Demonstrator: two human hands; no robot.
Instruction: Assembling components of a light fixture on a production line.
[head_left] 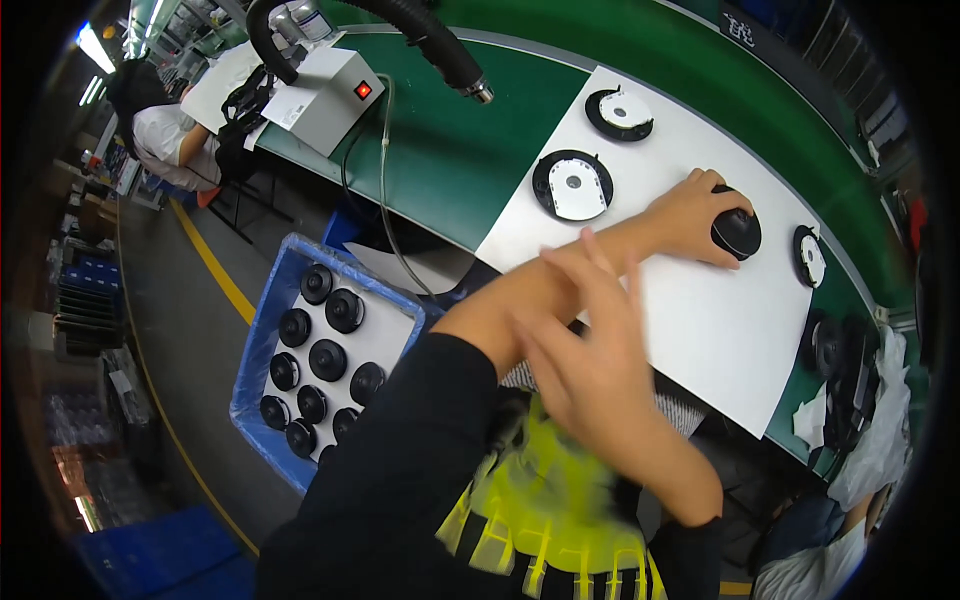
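My left hand [695,222] reaches across the white sheet [725,340], its fingers curled around a domed black round part [737,228]. My right hand [590,340] is over my left forearm, its fingers spread and somewhat blurred; nothing shows in it. Whether its fingertips press on the forearm I cannot tell. Left of the held part, two black round housings with white inner plates lie on the sheet: one farther off [620,110] and one nearer [573,186]. A third such housing [810,257] lies by the sheet's right edge.
A blue-lined crate [258,355] with several round black parts stands lower left. On the green bench [470,130] are a pale box [325,98] with a lit red switch and a black flexible hose [430,45]. Dark items and plastic [885,410] lie far right. A person [170,140] sits far left.
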